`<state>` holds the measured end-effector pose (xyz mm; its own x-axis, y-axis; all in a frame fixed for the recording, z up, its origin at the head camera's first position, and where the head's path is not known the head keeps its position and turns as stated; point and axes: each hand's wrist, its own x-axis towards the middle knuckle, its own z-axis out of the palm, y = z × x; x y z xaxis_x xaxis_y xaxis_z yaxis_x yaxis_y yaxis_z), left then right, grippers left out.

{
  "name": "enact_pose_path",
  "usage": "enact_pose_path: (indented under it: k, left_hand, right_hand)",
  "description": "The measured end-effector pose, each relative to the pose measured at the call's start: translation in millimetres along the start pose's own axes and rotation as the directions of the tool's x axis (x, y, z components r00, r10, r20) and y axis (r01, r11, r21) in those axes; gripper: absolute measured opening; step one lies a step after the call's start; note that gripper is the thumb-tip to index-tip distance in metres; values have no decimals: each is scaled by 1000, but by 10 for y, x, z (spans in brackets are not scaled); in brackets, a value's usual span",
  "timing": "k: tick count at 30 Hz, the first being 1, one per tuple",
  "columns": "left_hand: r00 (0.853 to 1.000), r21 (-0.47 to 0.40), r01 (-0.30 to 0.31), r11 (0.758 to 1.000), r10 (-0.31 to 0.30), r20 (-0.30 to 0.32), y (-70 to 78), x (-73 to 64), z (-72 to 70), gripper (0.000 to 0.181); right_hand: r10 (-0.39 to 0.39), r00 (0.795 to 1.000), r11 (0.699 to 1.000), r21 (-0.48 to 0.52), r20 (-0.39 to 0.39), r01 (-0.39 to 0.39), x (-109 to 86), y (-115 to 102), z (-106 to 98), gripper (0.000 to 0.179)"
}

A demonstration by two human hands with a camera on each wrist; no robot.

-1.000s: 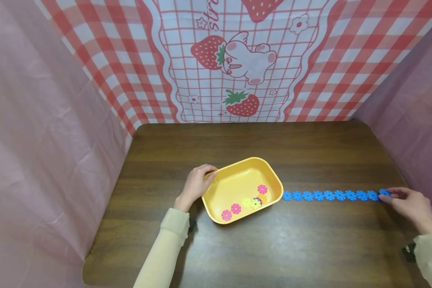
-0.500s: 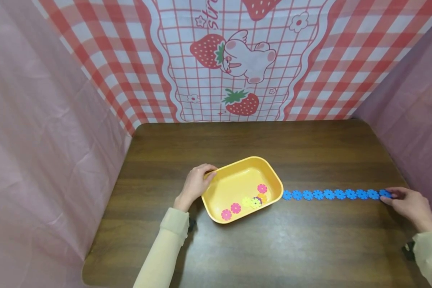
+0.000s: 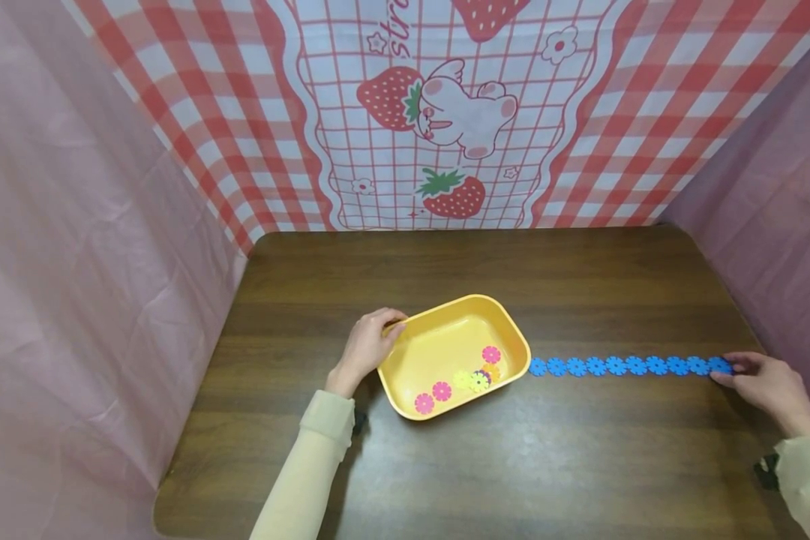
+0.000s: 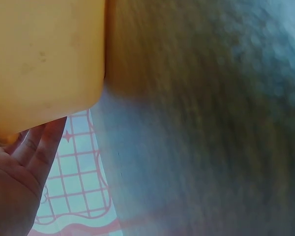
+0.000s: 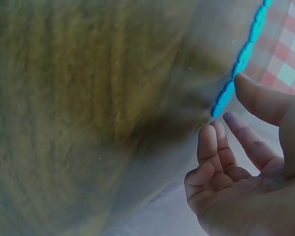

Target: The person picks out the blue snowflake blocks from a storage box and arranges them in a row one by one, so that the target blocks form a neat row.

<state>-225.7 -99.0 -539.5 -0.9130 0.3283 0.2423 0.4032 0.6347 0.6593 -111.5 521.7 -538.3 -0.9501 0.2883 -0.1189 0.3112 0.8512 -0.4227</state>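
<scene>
A yellow plastic tub [image 3: 405, 360] sits near the middle of the table. My left hand [image 3: 367, 349] grips its left end, thumb over the rim; in the left wrist view the fingers [image 4: 49, 140] lie against the tub's outside. Pink, yellow, orange and dark flower-shaped discs [image 3: 442, 391] are in the tub, mostly along its near side. From the tub's right end a straight row of blue flower discs [image 3: 616, 366] runs to the right. At its far right end my right hand [image 3: 776, 386] pinches the last blue disc between thumb and forefinger, its other fingers curled loosely.
The brown wooden table [image 3: 513, 465] has a red-and-white strawberry cloth [image 3: 445, 150] hanging behind its back edge. Pink curtains [image 3: 108, 262] close in both sides. My right hand is close to the table's right edge.
The right hand and the end disc have shifted very slightly, bringing that disc into line with the row. My left hand and the tub look the same.
</scene>
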Motion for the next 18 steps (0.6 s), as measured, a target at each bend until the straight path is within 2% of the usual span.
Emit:
enact_pose_path:
  k: [6, 11, 14, 18]
  left_hand:
    - [1000, -16, 20, 1000, -20, 5, -14, 0, 2, 15]
    - [1000, -52, 18, 998, -18, 11, -23, 12, -22, 18]
    - [1000, -63, 20, 998, -19, 16, -24, 27, -60, 22]
    - [999, -36, 48, 998, -47, 23, -14, 82, -158, 29]
  right_hand:
    - [-54, 999, 999, 6, -4, 54, 18, -87, -48, 62]
    - [-49, 999, 999, -9, 10, 49, 43, -310, -105, 66]
    - [-65, 998, 998, -19, -10, 64, 73, -468, -118, 63]
    - [-152, 988, 988, -7, -5, 152, 126, -671, -151, 59]
